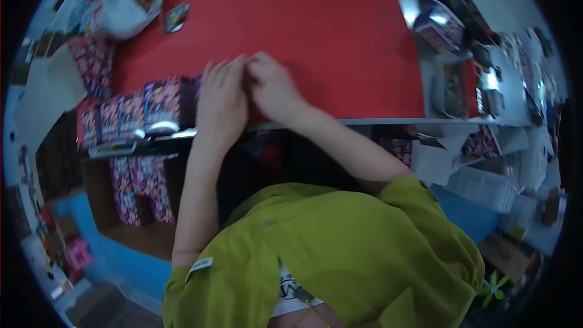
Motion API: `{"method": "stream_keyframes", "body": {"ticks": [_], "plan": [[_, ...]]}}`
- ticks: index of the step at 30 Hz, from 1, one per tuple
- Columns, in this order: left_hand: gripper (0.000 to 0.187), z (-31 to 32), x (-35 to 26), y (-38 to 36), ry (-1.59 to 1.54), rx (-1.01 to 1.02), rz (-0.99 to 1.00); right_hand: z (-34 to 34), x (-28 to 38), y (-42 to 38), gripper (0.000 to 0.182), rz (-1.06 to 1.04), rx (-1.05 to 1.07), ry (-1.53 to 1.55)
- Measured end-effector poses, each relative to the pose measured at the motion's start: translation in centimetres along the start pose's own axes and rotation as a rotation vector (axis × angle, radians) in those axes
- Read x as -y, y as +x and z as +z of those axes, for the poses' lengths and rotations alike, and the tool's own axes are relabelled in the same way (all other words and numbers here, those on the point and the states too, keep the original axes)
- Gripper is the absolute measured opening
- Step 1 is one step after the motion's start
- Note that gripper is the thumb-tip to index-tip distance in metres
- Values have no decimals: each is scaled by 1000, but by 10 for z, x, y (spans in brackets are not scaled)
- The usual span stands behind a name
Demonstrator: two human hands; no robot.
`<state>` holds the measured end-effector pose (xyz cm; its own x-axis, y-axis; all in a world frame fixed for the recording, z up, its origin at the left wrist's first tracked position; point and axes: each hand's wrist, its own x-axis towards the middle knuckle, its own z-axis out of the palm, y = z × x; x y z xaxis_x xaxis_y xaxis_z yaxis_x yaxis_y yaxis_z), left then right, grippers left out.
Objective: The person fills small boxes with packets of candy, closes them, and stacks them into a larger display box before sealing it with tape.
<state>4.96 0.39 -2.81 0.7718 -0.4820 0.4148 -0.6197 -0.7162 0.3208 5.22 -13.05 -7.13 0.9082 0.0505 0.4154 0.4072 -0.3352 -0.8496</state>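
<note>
Both hands are together at the near edge of the red table [340, 36]. My left hand [223, 94] lies over the right end of a row of purple patterned boxes [163, 103], with its fingers close together and pointing away from me. My right hand [273, 88] is beside it, fingers curled in, its fingertips near those of my left hand. Part of a purple box shows just left of my left hand. What either hand holds is hidden or too blurred to make out.
White plastic bags [124, 9] and a small dark packet [177, 17] are at the back left. An open cardboard box [100, 197] holding patterned packs sits below the table edge. On the right are a purple box [439, 25] and a clear tray [449, 91].
</note>
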Motion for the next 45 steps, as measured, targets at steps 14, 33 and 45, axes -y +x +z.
{"method": "stream_keyframes", "body": {"ticks": [14, 33, 45], "plan": [[33, 15, 13, 6, 61, 187, -121, -294, -63, 10, 46, 322, -486, -1202], [16, 22, 17, 10, 102, 166, -146, -373, -119, 56, 53, 500, -259, -1507], [45, 8, -21, 29, -484, -52, -190, -368, -85, 60, 25, -109, -556, -1293]]}}
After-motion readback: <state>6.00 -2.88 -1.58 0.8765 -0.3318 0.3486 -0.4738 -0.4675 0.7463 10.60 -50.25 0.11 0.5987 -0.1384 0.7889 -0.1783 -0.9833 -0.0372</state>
